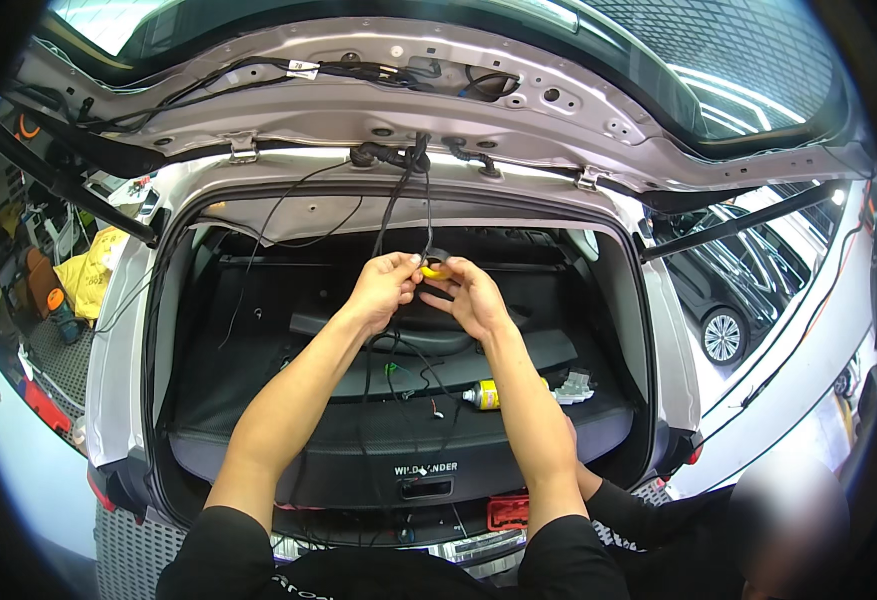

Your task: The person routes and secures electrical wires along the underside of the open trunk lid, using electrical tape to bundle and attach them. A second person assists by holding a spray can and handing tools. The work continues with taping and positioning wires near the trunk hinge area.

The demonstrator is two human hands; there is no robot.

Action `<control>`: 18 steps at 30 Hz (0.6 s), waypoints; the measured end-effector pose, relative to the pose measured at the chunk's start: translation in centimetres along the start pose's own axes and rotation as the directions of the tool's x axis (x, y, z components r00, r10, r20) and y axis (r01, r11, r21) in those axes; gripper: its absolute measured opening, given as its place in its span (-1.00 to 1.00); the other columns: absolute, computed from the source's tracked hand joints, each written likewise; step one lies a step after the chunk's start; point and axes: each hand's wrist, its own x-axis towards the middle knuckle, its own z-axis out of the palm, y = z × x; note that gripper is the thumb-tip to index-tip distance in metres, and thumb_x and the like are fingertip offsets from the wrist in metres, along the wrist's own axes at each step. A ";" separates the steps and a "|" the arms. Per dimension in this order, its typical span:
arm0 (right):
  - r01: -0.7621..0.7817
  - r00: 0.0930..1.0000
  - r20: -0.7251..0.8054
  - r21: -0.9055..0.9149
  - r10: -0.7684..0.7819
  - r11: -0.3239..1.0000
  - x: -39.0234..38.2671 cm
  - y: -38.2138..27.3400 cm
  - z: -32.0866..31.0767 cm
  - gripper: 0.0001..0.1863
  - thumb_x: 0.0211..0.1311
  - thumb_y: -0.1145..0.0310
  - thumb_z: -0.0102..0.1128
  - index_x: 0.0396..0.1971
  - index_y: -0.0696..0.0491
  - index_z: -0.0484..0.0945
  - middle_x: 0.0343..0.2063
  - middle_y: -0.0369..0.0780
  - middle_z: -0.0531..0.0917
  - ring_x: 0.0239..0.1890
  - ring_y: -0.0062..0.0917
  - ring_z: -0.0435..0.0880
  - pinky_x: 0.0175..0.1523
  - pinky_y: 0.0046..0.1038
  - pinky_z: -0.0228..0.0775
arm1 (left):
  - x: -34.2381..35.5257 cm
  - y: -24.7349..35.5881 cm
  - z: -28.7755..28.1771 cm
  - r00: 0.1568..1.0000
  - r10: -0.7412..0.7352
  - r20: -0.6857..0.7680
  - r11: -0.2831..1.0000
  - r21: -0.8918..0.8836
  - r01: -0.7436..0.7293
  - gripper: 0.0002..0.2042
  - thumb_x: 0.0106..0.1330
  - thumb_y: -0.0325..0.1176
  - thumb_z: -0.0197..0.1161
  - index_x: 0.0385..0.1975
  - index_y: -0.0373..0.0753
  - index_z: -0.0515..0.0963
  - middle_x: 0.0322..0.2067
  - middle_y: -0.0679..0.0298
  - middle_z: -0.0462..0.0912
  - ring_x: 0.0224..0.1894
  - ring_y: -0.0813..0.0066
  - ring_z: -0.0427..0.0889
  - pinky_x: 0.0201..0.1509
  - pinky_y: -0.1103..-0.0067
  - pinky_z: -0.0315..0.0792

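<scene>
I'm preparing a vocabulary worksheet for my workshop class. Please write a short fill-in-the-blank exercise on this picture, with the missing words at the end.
1. The small ring between the left hand and the right hand is black and ____ (a colour).
2. The tailgate is not shut but ____.
3. In the picture, the yellow can lies to the ____ of the green connector.
4. The parked car at the picture's right is ____ (a colour).

Missing words: yellow; open; right; black.
</scene>
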 end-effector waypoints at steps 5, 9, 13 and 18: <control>0.008 0.998 0.068 -0.044 -0.005 0.999 2.1 0.4 1.0 -0.70 0.53 0.37 0.19 0.15 0.15 0.58 -0.05 -0.18 0.73 0.05 -0.42 0.75 0.23 -0.17 0.64 | -0.4 0.7 0.2 0.982 -0.140 0.127 0.919 -0.353 0.177 -0.85 0.65 -0.36 0.18 -0.09 -0.32 0.58 -0.40 0.40 0.54 -0.53 0.81 0.29 -0.53 0.79 0.19; 0.128 0.989 -0.046 -0.225 -0.142 0.966 3.2 -0.4 2.4 -0.66 0.43 0.48 0.32 0.14 0.21 0.57 -0.13 -0.19 0.75 -0.13 -0.52 0.79 0.02 -0.40 0.70 | -0.1 0.5 -0.8 0.982 -0.144 0.121 0.936 -0.307 0.175 -0.87 0.64 -0.36 0.19 -0.09 -0.28 0.58 -0.40 0.40 0.56 -0.54 0.82 0.30 -0.54 0.79 0.18; 0.324 0.915 0.020 -0.631 -0.402 0.705 4.0 -2.2 2.8 -0.66 0.36 0.53 0.36 0.08 0.28 0.57 -0.18 -0.10 0.80 -0.23 -0.50 0.80 -0.08 -0.48 0.64 | -0.1 0.8 -0.3 0.986 -0.154 0.065 0.962 -0.218 0.165 -0.88 0.62 -0.35 0.22 -0.01 -0.23 0.54 -0.39 0.40 0.56 -0.54 0.81 0.30 -0.54 0.78 0.16; 0.314 0.894 0.073 -0.807 -0.442 0.501 2.9 -4.5 4.7 -0.70 0.39 0.49 0.24 0.07 0.26 0.57 -0.13 0.04 0.82 -0.17 -0.29 0.86 -0.07 -0.34 0.66 | 0.5 0.0 0.1 1.000 0.003 -0.025 0.999 0.036 -0.002 -0.82 0.61 -0.38 0.21 0.11 -0.14 0.46 -0.42 0.41 0.56 -0.57 0.80 0.30 -0.54 0.77 0.15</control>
